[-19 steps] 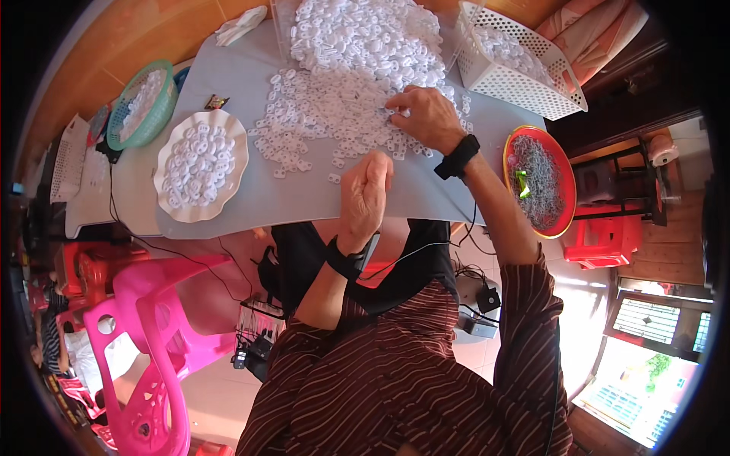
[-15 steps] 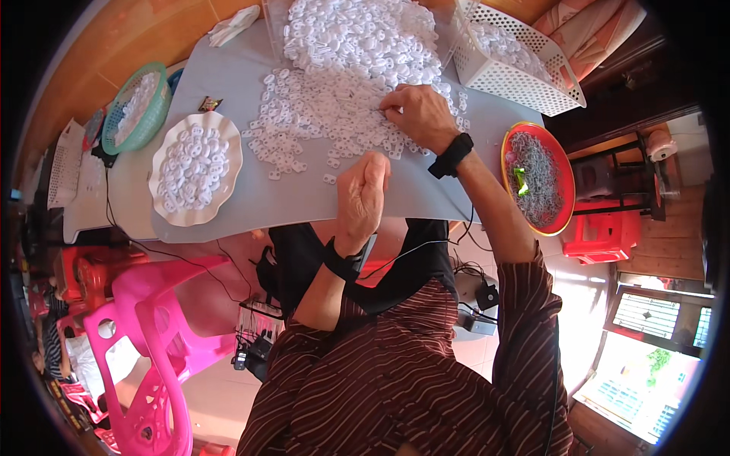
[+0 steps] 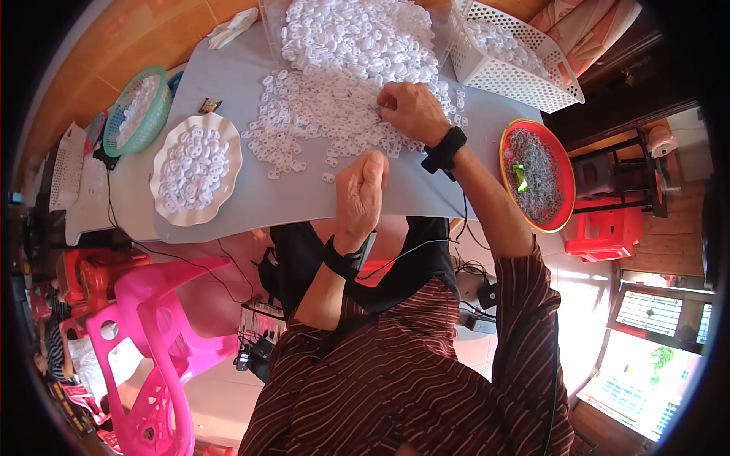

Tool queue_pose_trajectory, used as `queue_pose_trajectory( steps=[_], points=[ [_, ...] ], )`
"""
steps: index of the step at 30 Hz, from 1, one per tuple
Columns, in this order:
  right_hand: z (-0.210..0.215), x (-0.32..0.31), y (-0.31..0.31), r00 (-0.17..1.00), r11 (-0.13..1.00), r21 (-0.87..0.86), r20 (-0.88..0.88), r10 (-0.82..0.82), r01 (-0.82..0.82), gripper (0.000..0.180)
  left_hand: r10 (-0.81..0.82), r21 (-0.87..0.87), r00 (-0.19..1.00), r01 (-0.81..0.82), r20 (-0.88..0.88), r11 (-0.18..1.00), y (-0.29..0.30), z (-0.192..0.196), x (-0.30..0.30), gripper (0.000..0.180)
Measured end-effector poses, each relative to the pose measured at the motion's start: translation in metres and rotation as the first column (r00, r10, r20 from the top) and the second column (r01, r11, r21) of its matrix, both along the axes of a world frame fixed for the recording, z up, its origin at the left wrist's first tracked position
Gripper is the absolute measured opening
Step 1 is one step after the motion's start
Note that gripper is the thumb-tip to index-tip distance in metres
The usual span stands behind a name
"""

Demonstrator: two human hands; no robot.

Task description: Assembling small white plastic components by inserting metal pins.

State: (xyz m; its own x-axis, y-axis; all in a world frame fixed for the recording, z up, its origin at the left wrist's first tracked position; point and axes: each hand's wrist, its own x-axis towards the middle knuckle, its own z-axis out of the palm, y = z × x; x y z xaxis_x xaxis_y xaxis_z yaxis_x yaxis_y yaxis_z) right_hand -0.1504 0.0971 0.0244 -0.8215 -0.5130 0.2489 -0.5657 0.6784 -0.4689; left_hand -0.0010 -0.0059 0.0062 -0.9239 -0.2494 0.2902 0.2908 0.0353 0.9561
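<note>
A heap of small white plastic pieces with holes (image 3: 315, 106) spreads over the grey table (image 3: 251, 199), rising to a thicker pile at the back. Over the right part of this heap is my right hand (image 3: 414, 110), its fingers bent down and pinched at the pieces; what sits between the fingertips is hidden. My left hand (image 3: 360, 190) is curled closed at the table's near edge, thumb up, and its inside cannot be seen. To the left, a scalloped white plate (image 3: 231, 176) bears more white pieces, of a rounder look.
A white perforated basket (image 3: 487, 80) of white pieces stands back right. Right of my arm, a red basin (image 3: 566, 171) holds grey metal bits and a green wrapper. A green basket (image 3: 157, 114) sits far left. A pink chair (image 3: 156, 304) and cables are below the table.
My right hand has shifted very slightly left and up over the heap, its fingers a little more curled. The left hand stays almost where it was.
</note>
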Motion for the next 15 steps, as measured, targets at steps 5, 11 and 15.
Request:
queue_pose_trajectory(
  steps=[5, 11, 15],
  points=[
    [0.004, 0.003, 0.003, 0.999, 1.000, 0.014, 0.049, 0.013, -0.014, 0.016, 0.003, 0.016, 1.000, -0.004, 0.017, 1.000, 0.001, -0.001, -0.001, 0.037],
    [0.027, 0.024, 0.015, 0.963, 0.941, -0.337, 0.258, 0.073, 0.018, 0.016, 0.080, 0.008, 0.993, -0.079, -0.089, 0.997, 0.001, -0.006, -0.003, 0.022],
    [0.038, 0.055, 0.021, 0.767, 0.838, -0.538, 0.577, 0.282, 0.096, 0.019, 0.067, 0.181, 0.998, -0.068, 0.010, 0.981, 0.000, -0.003, -0.006, 0.025]
  ],
)
